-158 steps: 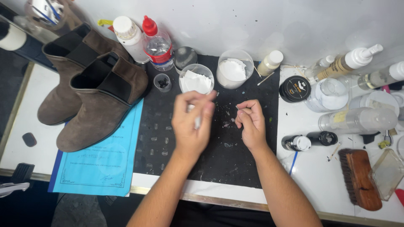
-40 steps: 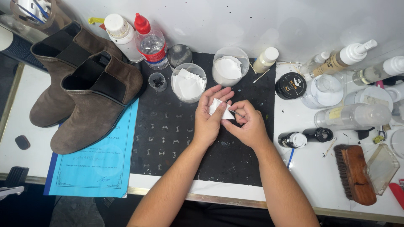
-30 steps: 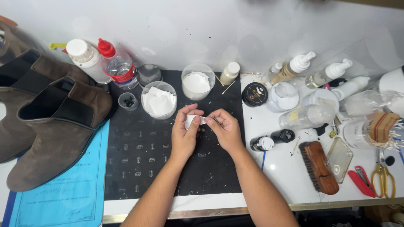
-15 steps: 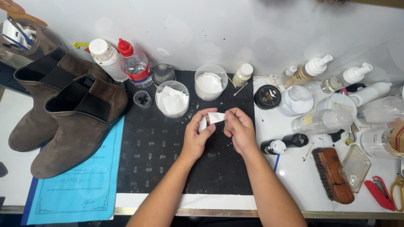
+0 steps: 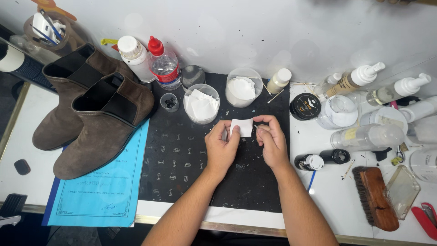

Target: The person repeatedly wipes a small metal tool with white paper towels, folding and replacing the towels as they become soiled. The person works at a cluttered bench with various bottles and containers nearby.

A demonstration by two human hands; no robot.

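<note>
Both hands, L (image 5: 221,146) & R (image 5: 271,140), pinch small white square pad (image 5: 242,127) over black patterned mat (image 5: 182,159).

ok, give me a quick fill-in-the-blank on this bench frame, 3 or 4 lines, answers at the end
1. The left hand and right hand together hold a small ____ pad above the black mat.
2. The pair of brown suede boots stands to the ____ of the hands.
3. The near boot rests partly on a ____ sheet of paper.
4. The wooden brush lies on the white table, on the person's ____ side.

Missing words: white; left; blue; right
</note>
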